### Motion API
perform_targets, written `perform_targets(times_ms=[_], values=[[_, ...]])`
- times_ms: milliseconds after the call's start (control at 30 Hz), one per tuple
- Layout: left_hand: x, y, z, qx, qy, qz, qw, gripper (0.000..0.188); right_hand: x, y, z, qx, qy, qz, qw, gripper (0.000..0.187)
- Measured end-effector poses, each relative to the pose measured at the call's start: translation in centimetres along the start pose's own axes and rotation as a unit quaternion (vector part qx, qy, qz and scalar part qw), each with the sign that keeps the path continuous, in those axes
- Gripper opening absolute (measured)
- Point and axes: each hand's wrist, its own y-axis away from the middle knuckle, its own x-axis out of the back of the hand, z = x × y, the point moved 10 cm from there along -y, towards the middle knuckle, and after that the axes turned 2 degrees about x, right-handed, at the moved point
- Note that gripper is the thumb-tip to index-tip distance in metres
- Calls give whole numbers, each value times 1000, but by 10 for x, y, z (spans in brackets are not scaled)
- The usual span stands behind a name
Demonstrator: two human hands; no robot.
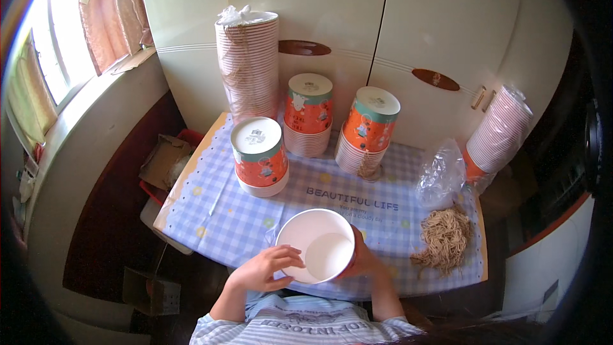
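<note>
A white-lined paper bucket is tilted with its mouth toward me, near the table's front edge. My right hand grips it round its right side, where a bit of the red outside shows. At the left rim, my left hand has its fingers apart, the tips reaching over the mouth. Farther back, upside-down paper buckets in orange and green form a short stack at front left, a middle stack and a right stack.
A tall bagged bucket stack stands at the back left, and another wrapped stack leans at the right. Beside it lie a crumpled clear bag and a heap of tan string on the checked tablecloth. Pale cabinets rise behind.
</note>
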Motion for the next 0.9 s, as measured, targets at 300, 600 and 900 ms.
perform_targets(times_ms=[300, 600, 900], values=[[-23, -16, -45, 167, 305, 214, 913, 33, -32, 2, -44, 94, 477, 37, 873, 109], [-40, -11, -57, 216, 439, 245, 837, 29, -35, 3, -51, 101, 511, 74, 851, 92], [-52, -10, -55, 229, 546, 226, 774, 23, -17, 10, -68, 167, 345, 177, 907, 29]])
